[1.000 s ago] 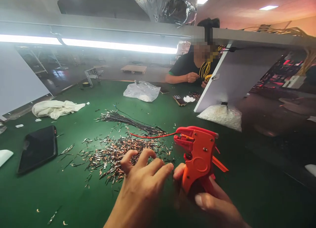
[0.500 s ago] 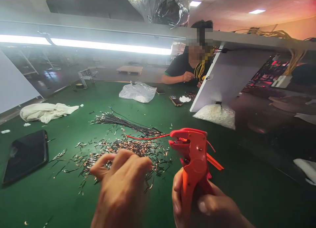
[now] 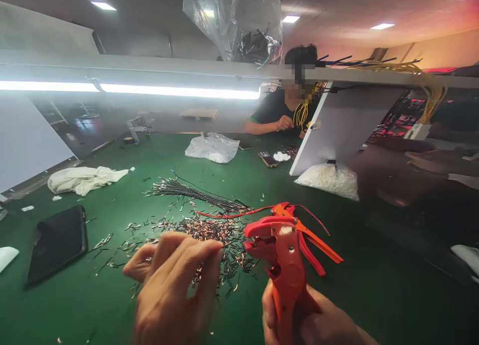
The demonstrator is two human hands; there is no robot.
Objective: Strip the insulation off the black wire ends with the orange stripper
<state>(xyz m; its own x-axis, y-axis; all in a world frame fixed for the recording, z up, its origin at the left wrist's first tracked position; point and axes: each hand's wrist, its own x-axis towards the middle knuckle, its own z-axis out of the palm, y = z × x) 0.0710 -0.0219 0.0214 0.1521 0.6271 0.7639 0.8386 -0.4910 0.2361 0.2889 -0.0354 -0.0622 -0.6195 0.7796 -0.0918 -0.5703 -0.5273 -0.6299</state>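
A green counter (image 3: 112,310) is carrying scattered wire clippings (image 3: 209,230), black wires (image 3: 198,191) and a dark phone (image 3: 58,243). A tube light (image 3: 179,91) is glowing above it; across it, a person (image 3: 271,108) is handling yellow wires (image 3: 301,114). The left hand (image 3: 174,285) is hovering over the clippings, fingers partly curled, index fingertip nearing the thumb; whether it is pinching anything, I cannot tell. The right hand (image 3: 325,317) is gripping an orange-red wire stripper (image 3: 288,272), right of the clippings. Compared with the earlier frame, a second red-orange tool (image 3: 316,241) is now showing distinctly behind it.
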